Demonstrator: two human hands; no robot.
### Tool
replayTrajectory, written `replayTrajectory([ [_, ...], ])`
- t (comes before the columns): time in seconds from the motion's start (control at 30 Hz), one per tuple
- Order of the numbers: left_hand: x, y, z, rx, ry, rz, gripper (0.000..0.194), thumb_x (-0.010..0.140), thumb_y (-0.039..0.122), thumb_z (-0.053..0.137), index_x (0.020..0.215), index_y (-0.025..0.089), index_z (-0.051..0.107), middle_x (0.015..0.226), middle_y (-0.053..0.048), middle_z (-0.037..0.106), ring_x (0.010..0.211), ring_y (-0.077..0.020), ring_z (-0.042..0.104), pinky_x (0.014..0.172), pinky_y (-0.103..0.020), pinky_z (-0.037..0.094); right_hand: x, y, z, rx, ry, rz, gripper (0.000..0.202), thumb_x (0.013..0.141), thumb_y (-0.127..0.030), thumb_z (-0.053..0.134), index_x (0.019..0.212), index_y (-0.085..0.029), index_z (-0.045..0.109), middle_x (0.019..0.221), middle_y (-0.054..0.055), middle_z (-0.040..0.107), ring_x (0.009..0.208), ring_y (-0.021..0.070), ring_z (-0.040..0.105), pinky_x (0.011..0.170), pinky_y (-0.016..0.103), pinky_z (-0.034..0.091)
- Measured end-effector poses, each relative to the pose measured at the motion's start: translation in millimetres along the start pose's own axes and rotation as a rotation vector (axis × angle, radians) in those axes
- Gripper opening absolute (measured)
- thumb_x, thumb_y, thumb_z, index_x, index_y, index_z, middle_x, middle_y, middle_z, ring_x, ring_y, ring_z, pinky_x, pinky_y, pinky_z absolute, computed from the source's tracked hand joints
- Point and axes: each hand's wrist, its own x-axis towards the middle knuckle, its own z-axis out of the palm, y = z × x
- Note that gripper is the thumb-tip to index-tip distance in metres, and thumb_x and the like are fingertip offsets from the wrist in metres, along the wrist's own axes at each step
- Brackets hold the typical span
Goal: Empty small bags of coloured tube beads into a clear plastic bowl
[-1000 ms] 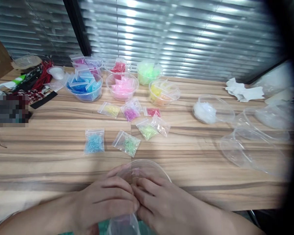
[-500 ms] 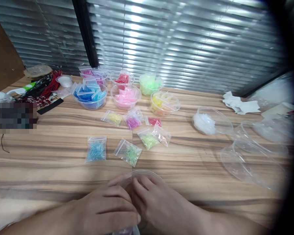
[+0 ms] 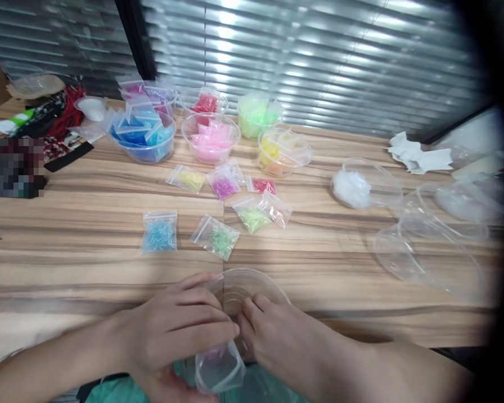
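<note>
At the front edge of the table is a clear plastic bowl (image 3: pixel 252 275), partly hidden by both hands. My left hand (image 3: pixel 172 322) is closed round a small clear plastic bag (image 3: pixel 219 370), its mouth spread toward me and a purple tint inside. The fingers of my right hand (image 3: pixel 277 330) are curled together inside the bowl, beside the bag; what they hold, if anything, is hidden. Beyond the bowl lie a zip bag of light blue beads (image 3: pixel 159 232) and a zip bag of green beads (image 3: pixel 220 239).
More small bags lie farther back, including a yellow one (image 3: pixel 189 179) and a red one (image 3: pixel 262 185). Behind them stand bowls of blue bags (image 3: pixel 143 134), pink bags (image 3: pixel 210 137) and yellow bags (image 3: pixel 283 151). Clear empty bowls (image 3: pixel 428 254) are at right, red cords (image 3: pixel 69 112) at far left.
The view has tipped down, so the table things sit higher. My hands have spread slightly apart, and the bag in my left hand shows more fully.
</note>
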Motion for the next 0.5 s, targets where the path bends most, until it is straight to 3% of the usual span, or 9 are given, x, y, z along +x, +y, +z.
replayTrajectory([
  [0.33, 3.9, 2.7, 1.4, 0.014, -0.067, 0.007, 0.049, 0.081, 0.038, 0.059, 0.111, -0.001, 0.060, 0.088, -0.011, 0.074, 0.084, -0.0209, 0.072, 0.112, -0.041, 0.041, -13.1, -1.9, -0.1, 0.092, -0.007, -0.055, 0.006, 0.080, -0.012, 0.066, 0.082, -0.010, 0.071, 0.076, 0.009, 0.068, 0.070, 0.0234, 0.061, 0.055, 0.034, 0.051],
  [0.5, 3.8, 1.7, 4.5, 0.025, -0.086, -0.013, 0.053, 0.084, 0.037, 0.062, 0.121, 0.000, 0.056, 0.094, -0.012, 0.074, 0.089, -0.0218, 0.071, 0.106, -0.039, 0.046, -19.0, -1.4, -5.9, 0.182, 0.043, -0.088, 0.017, 0.083, -0.012, 0.065, 0.098, -0.007, 0.069, 0.088, 0.009, 0.070, 0.078, 0.0200, 0.064, 0.068, 0.029, 0.055],
])
